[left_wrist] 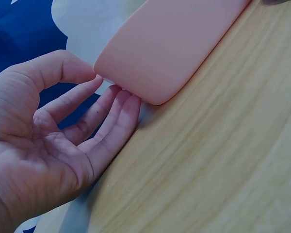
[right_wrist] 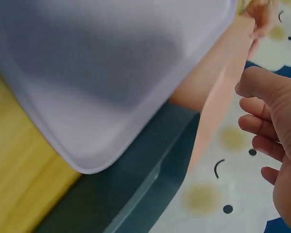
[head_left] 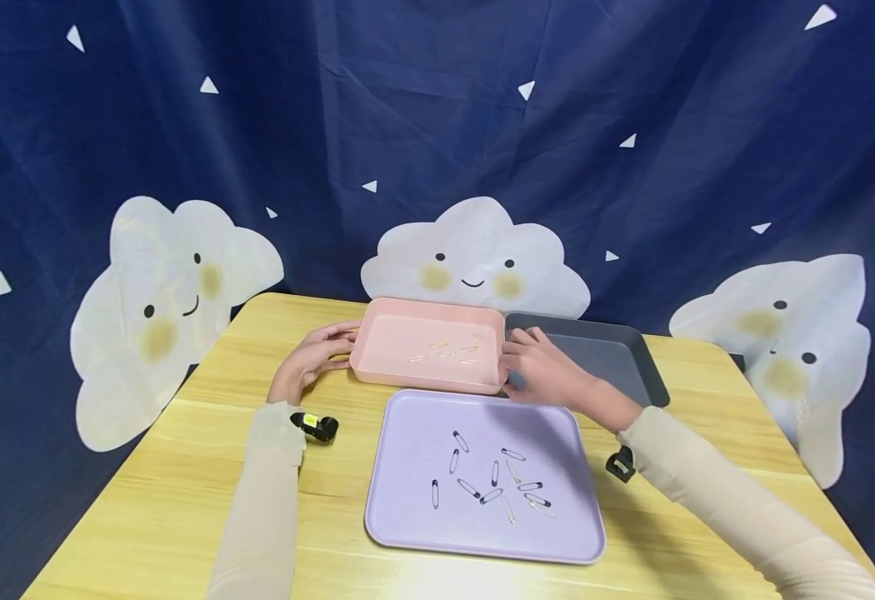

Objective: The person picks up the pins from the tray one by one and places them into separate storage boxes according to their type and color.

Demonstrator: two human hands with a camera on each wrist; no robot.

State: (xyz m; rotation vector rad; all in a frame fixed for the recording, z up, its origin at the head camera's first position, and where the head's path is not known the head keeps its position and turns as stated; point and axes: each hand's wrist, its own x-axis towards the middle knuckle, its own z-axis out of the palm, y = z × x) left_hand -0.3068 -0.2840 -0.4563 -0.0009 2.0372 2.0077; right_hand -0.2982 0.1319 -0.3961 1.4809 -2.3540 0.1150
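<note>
A pink tray [head_left: 428, 385] with several small gold safety pins [head_left: 445, 353] in it stands at the back of the table. My left hand [head_left: 319, 357] holds its left end. In the left wrist view the thumb is bent at the rim, and the other fingertips [left_wrist: 132, 104] meet the end wall lower down. At the opposite end, my right hand [head_left: 546, 367] grips the pink tray with curled fingers, beside the dark grey tray [head_left: 651, 375]. Nearer me lies a lavender tray [head_left: 422, 533] holding several black-capped safety pins [head_left: 435, 494] and a few gold ones [head_left: 508, 508].
The dark grey tray adjoins the pink tray's right side, partly covered by my right hand and forearm. All three trays share a light wooden table [head_left: 205, 467]. Behind it hangs a dark blue cloth [head_left: 437, 125] printed with white clouds and triangles.
</note>
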